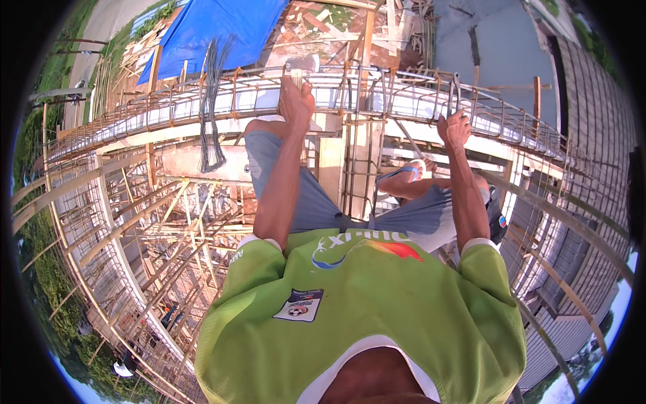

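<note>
My left hand (pixel 296 102) is closed round the pale wooden handle of a hammer (pixel 303 64), its grey metal head just beyond my fingers. The hammer head lies over the long rebar cage (pixel 259 101) that crosses in front of me. At the right, my right hand (pixel 455 129) grips a pair of dark pincers (pixel 456 87), their jaws pointing away from me beside the cage's bars. A bundle of thin tie wire (pixel 212 108) hangs over the cage left of my left hand. My knees are bent, and a sandalled foot (pixel 410 172) shows below the cage.
Upright rebar (pixel 360 161) and a timber board (pixel 330 168) stand between my legs. Wooden poles and scaffolding (pixel 178 209) fill the drop at the left, with a person (pixel 124 367) lower down. Bamboo poles (pixel 558 209) cross at right. A blue tarpaulin (pixel 215 30) lies beyond.
</note>
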The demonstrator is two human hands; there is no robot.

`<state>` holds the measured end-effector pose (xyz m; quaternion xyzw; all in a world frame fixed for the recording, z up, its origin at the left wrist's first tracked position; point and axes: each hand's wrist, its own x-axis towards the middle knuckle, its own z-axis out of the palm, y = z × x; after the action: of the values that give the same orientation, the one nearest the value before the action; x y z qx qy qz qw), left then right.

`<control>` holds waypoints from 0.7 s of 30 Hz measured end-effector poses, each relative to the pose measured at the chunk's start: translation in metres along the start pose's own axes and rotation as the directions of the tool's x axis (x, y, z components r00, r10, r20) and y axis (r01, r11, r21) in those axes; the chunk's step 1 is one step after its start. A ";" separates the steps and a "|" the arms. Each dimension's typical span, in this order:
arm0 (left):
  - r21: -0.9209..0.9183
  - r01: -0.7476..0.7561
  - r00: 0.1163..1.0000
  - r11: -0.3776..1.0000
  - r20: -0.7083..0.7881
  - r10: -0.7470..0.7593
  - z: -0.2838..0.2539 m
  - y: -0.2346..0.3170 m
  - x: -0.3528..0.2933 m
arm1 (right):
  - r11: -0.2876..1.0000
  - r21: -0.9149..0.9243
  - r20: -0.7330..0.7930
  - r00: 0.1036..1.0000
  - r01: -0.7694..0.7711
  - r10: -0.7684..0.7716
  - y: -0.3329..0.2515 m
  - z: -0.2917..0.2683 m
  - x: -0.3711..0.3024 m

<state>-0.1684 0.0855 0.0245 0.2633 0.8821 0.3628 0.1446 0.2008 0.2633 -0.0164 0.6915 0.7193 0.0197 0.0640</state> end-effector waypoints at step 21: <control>0.156 -0.327 0.938 0.932 0.171 0.300 0.043 -0.050 0.012 | 0.801 0.467 -0.306 0.918 0.375 -0.252 -0.019 -0.036 -0.080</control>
<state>-0.1769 0.0867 -0.0414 0.4386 0.8452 0.2792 0.1235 0.1800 0.1846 0.0226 0.5467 0.8052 -0.1053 -0.2044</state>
